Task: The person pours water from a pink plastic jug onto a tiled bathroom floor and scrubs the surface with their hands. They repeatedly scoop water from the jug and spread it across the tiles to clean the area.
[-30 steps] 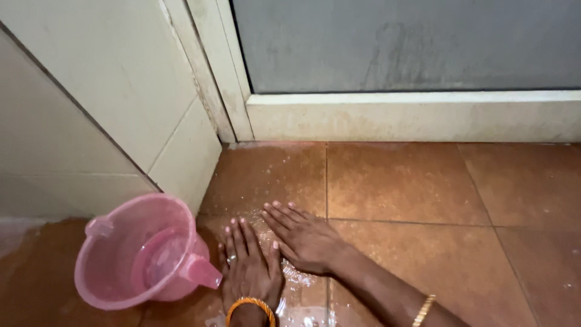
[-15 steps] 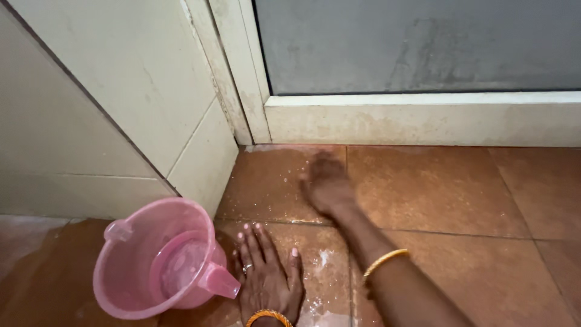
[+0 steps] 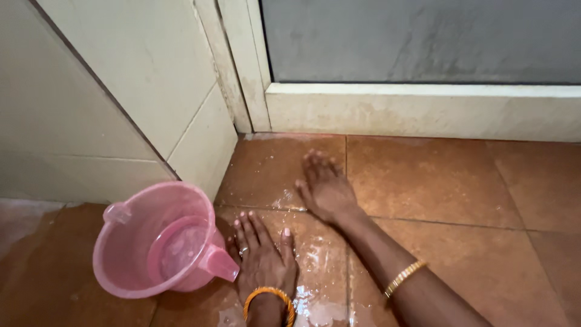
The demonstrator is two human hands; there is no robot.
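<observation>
Here: left hand point(image 3: 261, 257) flat, fingers spread, on wet brown tiled floor point(image 3: 436, 181), just right of translucent pink plastic mug point(image 3: 158, 242), handle pointing toward it. Right hand point(image 3: 324, 188) open, palm down, farther ahead.

warm dim light, glare on the wet floor point(image 3: 315, 260); right hand point(image 3: 324, 184) perhaps slightly motion-blurred.

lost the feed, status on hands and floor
Left hand flat, open on wet floor tile. Right hand flat, open, farther out. Pink mug beside left hand.
</observation>
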